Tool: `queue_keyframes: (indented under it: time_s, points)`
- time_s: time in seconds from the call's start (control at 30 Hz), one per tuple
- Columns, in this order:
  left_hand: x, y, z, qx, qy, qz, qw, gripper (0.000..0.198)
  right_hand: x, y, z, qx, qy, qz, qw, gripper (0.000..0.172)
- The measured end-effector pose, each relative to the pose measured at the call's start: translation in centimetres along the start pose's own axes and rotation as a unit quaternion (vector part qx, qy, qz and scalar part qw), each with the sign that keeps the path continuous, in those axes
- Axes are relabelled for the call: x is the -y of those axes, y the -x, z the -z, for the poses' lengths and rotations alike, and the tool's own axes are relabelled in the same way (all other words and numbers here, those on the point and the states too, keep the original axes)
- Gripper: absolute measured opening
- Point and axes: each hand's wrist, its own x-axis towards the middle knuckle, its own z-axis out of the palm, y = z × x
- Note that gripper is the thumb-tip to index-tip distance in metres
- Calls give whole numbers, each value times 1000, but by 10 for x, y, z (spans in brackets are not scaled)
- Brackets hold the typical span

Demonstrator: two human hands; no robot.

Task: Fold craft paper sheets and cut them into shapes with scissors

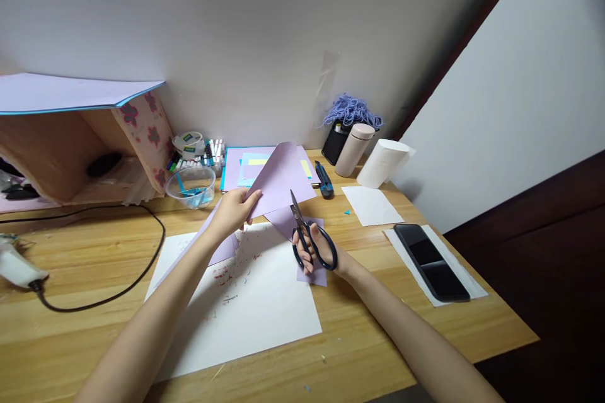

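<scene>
My left hand (pixel 235 211) pinches the edge of a lilac paper sheet (pixel 278 184) and holds it tilted up over the desk. My right hand (pixel 317 250) grips black-handled scissors (pixel 307 238), fingers through the loops, blades pointing up into the lilac sheet's lower edge. A loose lilac piece (pixel 316 276) lies under my right hand. Beneath both hands lies a large white sheet (pixel 255 308) marked with small coloured specks.
On the wooden desk (pixel 94 327): a black phone (pixel 431 261) on white paper at right, a paper roll (pixel 384 162), a beige flask (pixel 354 148), a blue utility knife (pixel 324 180), a clear bowl (pixel 191 186), markers (pixel 212 152), a black cable (pixel 142 264), and a glue gun (pixel 16 267) at left.
</scene>
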Motion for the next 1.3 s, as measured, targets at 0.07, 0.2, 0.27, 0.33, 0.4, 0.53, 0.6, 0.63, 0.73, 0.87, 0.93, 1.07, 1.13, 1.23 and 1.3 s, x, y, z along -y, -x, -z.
queue_keyframes:
  time_s: [0.07,0.2,0.27,0.33,0.4,0.53,0.6,0.63,0.73,0.87,0.93,1.07,1.13,1.23,1.3]
  points:
    - [1,0,0,0,0,-1,1000,37,1,1,-2,-6,-2,-1,1000,68]
    - [3,-1,0,0,2,-3,1000,39,0,3,-4,-16,5,1,1000,63]
    - [3,-2,0,1,5,-3,1000,39,-1,4,-3,-16,8,2,1000,62]
    - [4,-3,0,3,6,-2,1000,39,-2,3,-3,-18,7,1,1000,60]
    - [4,-3,1,3,5,0,1000,38,-2,2,-3,-23,5,-2,1000,58]
    - [3,-4,1,6,5,4,1000,38,0,3,-7,-40,10,0,999,53]
    - [3,-4,2,8,8,8,1000,38,2,4,-9,-49,16,9,999,51]
    - [3,-3,3,9,10,10,1000,38,2,5,-10,-53,17,13,998,50]
    - [3,-3,3,8,11,14,1000,38,2,5,-11,-64,21,17,998,49]
    - [5,-5,4,10,11,17,1000,38,1,5,-12,-76,27,16,997,51]
    - [6,-5,3,12,11,19,1000,38,0,5,-13,-77,27,19,996,51]
    - [8,-6,3,15,16,28,999,37,-4,5,-12,-72,25,25,997,50]
    - [8,-6,3,17,13,34,999,37,-6,4,-11,-64,27,29,997,53]
    - [7,-6,2,28,4,36,999,37,-10,2,-10,-46,23,28,998,61]
    - [7,-6,0,38,1,38,999,36,-11,1,-10,-39,14,21,999,64]
